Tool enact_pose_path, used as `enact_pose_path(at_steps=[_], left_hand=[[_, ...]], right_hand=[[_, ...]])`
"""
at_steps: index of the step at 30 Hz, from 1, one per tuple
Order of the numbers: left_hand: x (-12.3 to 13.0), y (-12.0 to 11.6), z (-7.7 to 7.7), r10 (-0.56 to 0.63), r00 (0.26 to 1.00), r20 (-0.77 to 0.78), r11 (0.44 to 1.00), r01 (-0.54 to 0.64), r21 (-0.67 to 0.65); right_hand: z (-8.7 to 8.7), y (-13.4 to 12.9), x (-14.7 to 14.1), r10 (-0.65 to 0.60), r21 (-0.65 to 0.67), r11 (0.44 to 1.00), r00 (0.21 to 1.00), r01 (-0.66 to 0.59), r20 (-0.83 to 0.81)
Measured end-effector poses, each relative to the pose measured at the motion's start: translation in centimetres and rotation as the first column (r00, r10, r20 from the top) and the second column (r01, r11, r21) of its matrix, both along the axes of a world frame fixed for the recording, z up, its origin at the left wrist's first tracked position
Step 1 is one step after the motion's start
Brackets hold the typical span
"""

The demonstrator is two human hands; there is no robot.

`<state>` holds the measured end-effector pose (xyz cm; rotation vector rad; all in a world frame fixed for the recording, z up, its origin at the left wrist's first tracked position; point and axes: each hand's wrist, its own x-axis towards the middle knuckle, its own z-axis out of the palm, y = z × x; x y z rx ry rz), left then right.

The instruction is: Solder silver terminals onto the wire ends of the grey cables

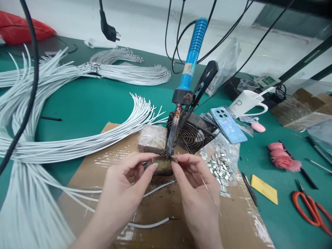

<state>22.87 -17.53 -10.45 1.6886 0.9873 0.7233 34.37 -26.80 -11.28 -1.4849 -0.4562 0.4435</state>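
Note:
My left hand (132, 181) is closed in a pinch beside the soldering iron's tip. What sits between its fingertips is too small to make out. My right hand (199, 186) pinches on the other side of the tip, and a thin solder wire (207, 189) trails from it across the palm. The blue-handled soldering iron (190, 65) stands tip down in a clamp, above a small brownish block (163, 166) between the hands. White cables with bare ends pass under my left hand; one cable (150, 225) lies on the cardboard (160, 238).
Bundles of white cables (64, 148) cover the left side. Behind the block are a fan (192, 135) and a wrapped block (153, 138). To the right lie small metal clips (221, 169), a phone (228, 124), a mug (245, 103) and orange-handled scissors (308, 207).

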Motion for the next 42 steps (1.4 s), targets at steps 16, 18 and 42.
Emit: enact_pose_path(at_steps=[16,18,42], left_hand=[[1.2,-0.7,0.5,-0.010,1.000,-0.024,0.973,0.016,0.230],[1.2,-0.9,0.7,-0.034,0.999,-0.009,0.957,0.035,0.286],[-6.8,1.9,-4.4,-0.063,0.904,-0.423,0.733,0.330,0.595]], right_hand=[[-0.8,-0.1,-1.3,-0.168,0.078,0.986,0.874,0.149,0.456],[-0.7,-0.2,-1.5,-0.131,0.093,0.991,0.828,0.096,0.545],[-0.2,-11.6,11.0,-0.489,-0.065,0.872,0.868,0.485,-0.088]])
